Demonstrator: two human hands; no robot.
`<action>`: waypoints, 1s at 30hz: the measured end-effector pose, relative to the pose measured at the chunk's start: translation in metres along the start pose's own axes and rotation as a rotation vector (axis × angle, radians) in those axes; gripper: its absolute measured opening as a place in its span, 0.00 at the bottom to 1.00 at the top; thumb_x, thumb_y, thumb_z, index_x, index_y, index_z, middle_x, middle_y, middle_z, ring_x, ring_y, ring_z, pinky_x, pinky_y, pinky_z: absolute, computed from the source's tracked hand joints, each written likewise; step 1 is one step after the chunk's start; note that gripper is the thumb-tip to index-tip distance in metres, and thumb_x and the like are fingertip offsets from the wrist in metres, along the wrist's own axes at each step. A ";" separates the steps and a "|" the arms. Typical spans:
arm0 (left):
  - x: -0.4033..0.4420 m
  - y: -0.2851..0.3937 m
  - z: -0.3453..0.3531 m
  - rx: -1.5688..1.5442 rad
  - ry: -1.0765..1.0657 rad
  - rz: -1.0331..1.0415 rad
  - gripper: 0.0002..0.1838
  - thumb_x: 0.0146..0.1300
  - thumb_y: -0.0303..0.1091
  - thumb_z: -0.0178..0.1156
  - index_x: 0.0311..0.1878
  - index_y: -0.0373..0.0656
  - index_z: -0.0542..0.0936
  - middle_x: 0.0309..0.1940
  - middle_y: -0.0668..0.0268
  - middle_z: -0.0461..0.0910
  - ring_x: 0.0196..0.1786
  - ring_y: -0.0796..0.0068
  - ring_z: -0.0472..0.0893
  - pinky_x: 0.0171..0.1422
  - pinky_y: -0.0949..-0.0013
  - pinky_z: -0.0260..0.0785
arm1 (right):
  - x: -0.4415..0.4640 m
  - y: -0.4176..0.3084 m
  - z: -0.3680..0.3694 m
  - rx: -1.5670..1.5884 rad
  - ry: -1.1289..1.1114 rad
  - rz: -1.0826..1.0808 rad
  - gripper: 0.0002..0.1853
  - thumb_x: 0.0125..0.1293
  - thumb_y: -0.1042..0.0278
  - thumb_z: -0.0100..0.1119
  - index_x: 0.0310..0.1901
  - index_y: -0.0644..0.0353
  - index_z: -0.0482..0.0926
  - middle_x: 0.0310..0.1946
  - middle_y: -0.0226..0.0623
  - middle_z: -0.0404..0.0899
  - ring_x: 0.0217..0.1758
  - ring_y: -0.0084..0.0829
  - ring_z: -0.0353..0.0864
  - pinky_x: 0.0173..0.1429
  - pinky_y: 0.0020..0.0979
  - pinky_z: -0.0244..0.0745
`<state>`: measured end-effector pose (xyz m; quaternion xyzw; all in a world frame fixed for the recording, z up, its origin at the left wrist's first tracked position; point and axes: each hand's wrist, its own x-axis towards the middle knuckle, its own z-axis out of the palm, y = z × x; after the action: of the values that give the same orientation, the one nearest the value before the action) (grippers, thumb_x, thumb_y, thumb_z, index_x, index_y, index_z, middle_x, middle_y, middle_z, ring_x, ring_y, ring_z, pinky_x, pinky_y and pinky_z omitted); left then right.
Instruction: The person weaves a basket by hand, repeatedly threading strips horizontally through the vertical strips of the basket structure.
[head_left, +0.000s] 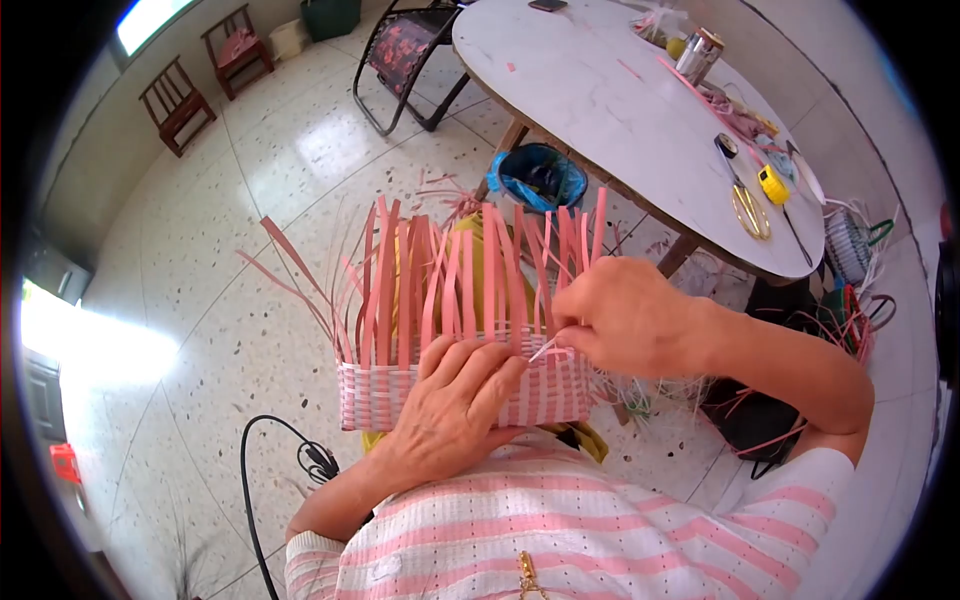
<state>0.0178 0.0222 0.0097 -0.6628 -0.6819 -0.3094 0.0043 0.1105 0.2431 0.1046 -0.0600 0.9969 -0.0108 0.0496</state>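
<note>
A pink and white woven basket (375, 400) rests at my lap, with long pink strips (465, 270) standing up from its rim. My left hand (455, 400) lies over the near side of the basket, its fingers bent close together over the rim and pressing on the weave. At the right part of the rim, my right hand (630, 318) is closed in a pinch on a thin white strip (543, 349), which runs down to the weave beside my left fingertips.
An oval white table (620, 110) at the upper right bears scissors (748, 205), a yellow tape measure (771, 184) and a metal can (700, 56). Under its edge stands a blue-lined bin (540, 178). Chairs stand farther back; a black cable (246, 490) lies left.
</note>
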 end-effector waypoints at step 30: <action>0.015 0.015 0.005 0.136 -0.067 -0.075 0.45 0.38 0.49 0.84 0.65 0.51 0.79 0.52 0.63 0.69 0.62 0.58 0.68 0.69 0.47 0.53 | -0.057 0.033 0.050 1.280 -0.340 0.343 0.09 0.75 0.67 0.60 0.47 0.64 0.84 0.29 0.26 0.83 0.30 0.15 0.77 0.34 0.25 0.72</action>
<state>0.0317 0.0366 0.0182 -0.6451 -0.7253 -0.2398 0.0149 0.1685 0.2816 0.0593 0.1391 0.7679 -0.5806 0.2320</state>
